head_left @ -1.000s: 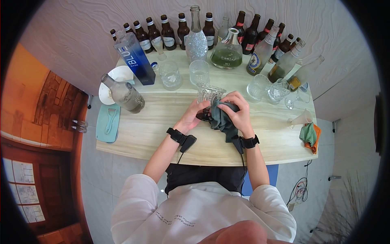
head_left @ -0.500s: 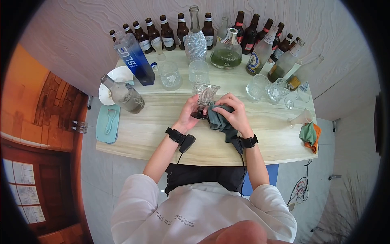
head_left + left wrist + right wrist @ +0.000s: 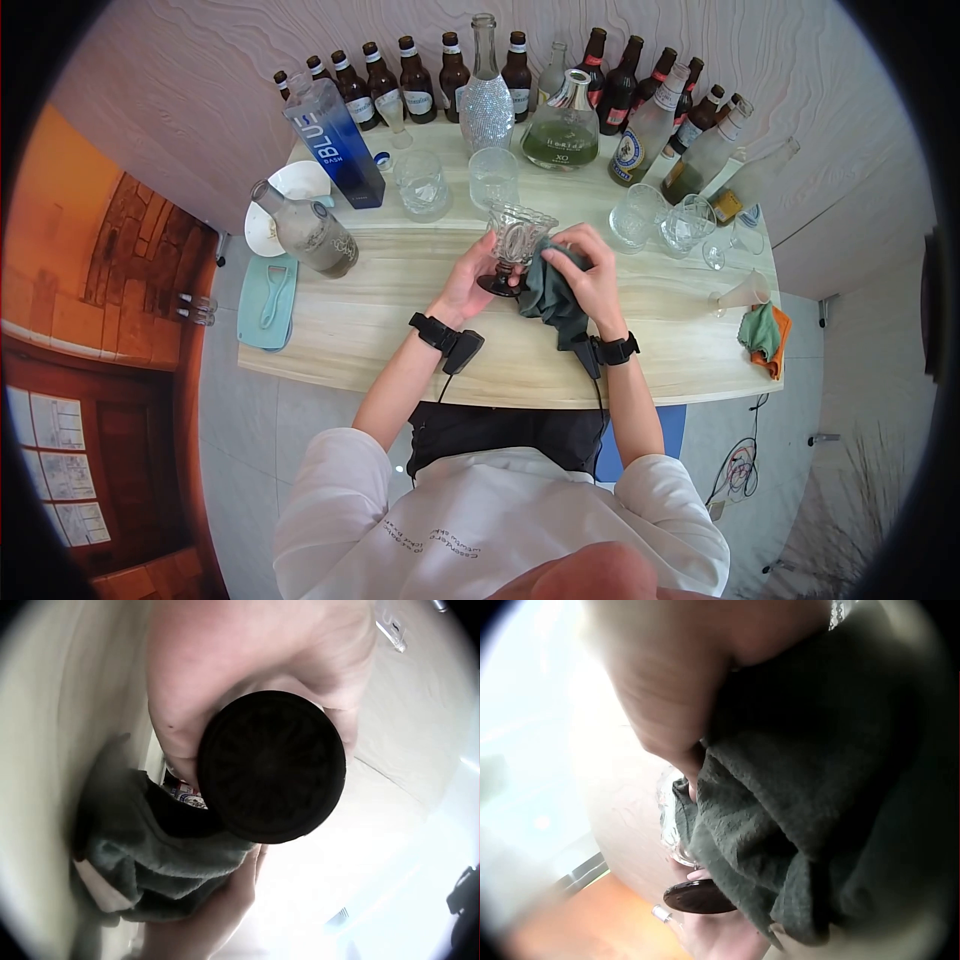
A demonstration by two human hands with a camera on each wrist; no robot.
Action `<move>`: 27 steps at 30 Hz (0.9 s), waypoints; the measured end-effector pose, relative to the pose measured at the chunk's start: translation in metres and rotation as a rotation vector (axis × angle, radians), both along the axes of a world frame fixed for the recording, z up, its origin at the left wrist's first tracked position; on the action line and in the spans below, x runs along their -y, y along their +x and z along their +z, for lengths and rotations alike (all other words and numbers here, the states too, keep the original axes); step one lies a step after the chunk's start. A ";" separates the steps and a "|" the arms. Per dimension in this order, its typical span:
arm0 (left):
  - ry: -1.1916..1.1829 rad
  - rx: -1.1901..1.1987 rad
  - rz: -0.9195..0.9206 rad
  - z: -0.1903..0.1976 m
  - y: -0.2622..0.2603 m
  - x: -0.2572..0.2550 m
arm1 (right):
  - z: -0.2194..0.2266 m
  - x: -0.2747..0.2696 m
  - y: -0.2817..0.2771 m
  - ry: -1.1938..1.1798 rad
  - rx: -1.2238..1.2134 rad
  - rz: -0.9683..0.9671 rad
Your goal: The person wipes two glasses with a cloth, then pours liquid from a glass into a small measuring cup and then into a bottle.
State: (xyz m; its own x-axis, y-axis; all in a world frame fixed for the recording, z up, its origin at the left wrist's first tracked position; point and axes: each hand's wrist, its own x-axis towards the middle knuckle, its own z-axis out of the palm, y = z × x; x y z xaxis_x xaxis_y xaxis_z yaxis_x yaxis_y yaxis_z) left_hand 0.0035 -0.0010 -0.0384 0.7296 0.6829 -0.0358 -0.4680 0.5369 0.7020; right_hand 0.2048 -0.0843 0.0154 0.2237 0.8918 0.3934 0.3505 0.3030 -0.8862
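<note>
A clear patterned glass goblet point(image 3: 518, 236) with a dark foot is held above the table, bowl up and leaning slightly right. My left hand point(image 3: 466, 284) grips it low around the stem. The round dark foot point(image 3: 271, 769) faces the camera in the left wrist view. Bunched in my right hand point(image 3: 592, 278) is a grey-green cloth point(image 3: 552, 300), pinched between thumb and fingers against the right side of the bowl. Its lower end hangs toward the right wrist. In the right wrist view the cloth point(image 3: 765, 802) hides much of the goblet.
Tumblers point(image 3: 494, 180) and a blue bottle point(image 3: 335, 145) stand beyond my hands, with several brown bottles point(image 3: 415, 85) behind. A clear bottle point(image 3: 315, 240) and a teal board point(image 3: 266, 310) with a peeler are left. Folded cloths point(image 3: 765, 335) lie at the right edge, near a small stemmed glass point(image 3: 745, 290).
The goblet first shifted left and stood more upright as the cloth dropped lower. Now it leans back to the right, and my right hand has brought the cloth up against the bowl.
</note>
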 end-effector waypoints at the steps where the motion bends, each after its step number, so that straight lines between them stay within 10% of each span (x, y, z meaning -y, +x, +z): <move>1: -0.001 0.011 -0.009 0.003 -0.001 0.000 | 0.000 0.001 -0.001 -0.004 0.020 0.043; 27: 0.103 -0.142 0.069 0.020 0.002 0.006 | 0.004 0.000 -0.002 -0.014 0.076 0.016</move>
State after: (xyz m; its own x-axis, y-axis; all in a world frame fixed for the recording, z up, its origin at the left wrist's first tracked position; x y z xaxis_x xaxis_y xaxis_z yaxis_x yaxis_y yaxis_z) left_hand 0.0053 -0.0075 -0.0186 0.6736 0.7365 -0.0622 -0.3934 0.4285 0.8134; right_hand 0.2032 -0.0847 0.0198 0.1794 0.9006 0.3960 0.4123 0.2967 -0.8614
